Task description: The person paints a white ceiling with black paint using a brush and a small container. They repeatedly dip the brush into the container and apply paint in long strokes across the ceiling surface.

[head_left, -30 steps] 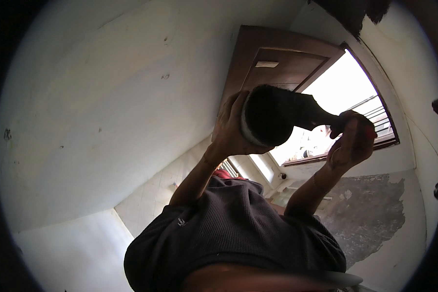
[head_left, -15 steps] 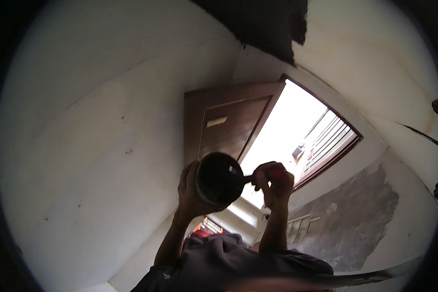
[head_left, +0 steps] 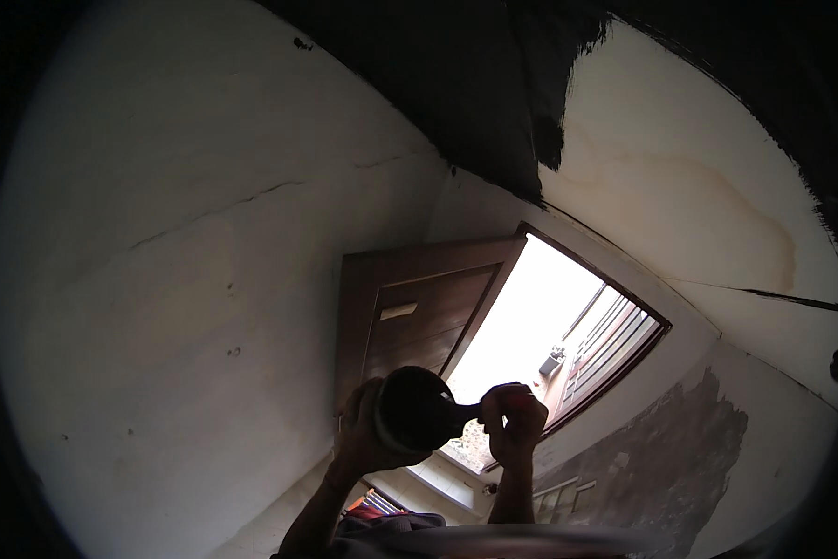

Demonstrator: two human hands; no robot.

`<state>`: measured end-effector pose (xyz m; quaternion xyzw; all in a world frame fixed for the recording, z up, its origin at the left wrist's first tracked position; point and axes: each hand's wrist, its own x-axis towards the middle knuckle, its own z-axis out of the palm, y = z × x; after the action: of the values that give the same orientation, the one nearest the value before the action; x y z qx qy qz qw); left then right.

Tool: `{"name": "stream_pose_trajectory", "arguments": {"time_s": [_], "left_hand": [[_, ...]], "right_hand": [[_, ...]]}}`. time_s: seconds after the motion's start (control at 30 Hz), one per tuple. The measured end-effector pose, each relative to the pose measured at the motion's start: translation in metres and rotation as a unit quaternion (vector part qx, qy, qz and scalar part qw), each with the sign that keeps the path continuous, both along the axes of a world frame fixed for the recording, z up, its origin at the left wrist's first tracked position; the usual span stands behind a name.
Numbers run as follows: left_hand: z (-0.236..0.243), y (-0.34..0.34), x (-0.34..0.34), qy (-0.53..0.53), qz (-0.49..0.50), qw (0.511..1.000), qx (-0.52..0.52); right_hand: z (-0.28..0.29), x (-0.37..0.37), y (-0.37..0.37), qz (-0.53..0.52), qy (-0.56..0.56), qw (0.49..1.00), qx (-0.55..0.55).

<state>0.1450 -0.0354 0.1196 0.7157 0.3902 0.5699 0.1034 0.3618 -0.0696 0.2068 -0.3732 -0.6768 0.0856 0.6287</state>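
Observation:
My left hand [head_left: 356, 438] is wrapped round the side of a round dark tub [head_left: 410, 396], held up in front of me. The inside of the tub is too dark to make out its contents. My right hand [head_left: 515, 424] is closed round the handle of a brush [head_left: 464, 414]. The brush lies roughly level, and its wider end overlaps the tub's opening. Its tip is lost against the dark interior, so I cannot tell whether it touches the tub.
Black paint [head_left: 419, 65] with ragged edges covers part of the ceiling, beside a pale stained area [head_left: 689, 196]. A brown door [head_left: 428, 307] stands open behind the tub, at a bright doorway with a railing [head_left: 605, 349] outside. The right wall has a grey patch [head_left: 661, 447].
The view has tilted up, so hands and door sit lower and more black ceiling shows. More of the brush's wider part now shows at the tub's right edge.

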Motion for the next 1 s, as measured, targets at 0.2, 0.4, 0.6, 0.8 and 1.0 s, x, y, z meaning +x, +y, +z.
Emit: {"name": "stream_pose_trajectory", "arguments": {"time_s": [0.2, 0.4, 0.6, 0.8, 1.0], "left_hand": [[0.005, -0.002, 0.001, -0.005, -0.021, 1.000, 0.004], [0.003, -0.002, 0.002, 0.000, -0.012, 1.000, 0.021], [0.008, 0.000, 0.002, -0.005, -0.025, 0.999, 0.034], [-0.004, -0.002, 0.001, 0.036, 0.009, 0.996, -0.079], [-0.028, 0.012, 0.002, 0.000, -0.004, 0.999, 0.047]], "right_hand": [[-0.003, 0.003, -0.001, 0.006, 0.001, 1.000, 0.004], [0.006, 0.001, -0.007, 0.039, 0.013, 0.997, -0.058], [0.007, -0.005, -0.008, -0.012, -0.002, 1.000, -0.002], [0.002, -0.001, -0.013, -0.008, 0.062, 0.996, -0.062], [-0.012, 0.007, -0.018, -0.078, 0.062, 0.995, -0.029]]}}
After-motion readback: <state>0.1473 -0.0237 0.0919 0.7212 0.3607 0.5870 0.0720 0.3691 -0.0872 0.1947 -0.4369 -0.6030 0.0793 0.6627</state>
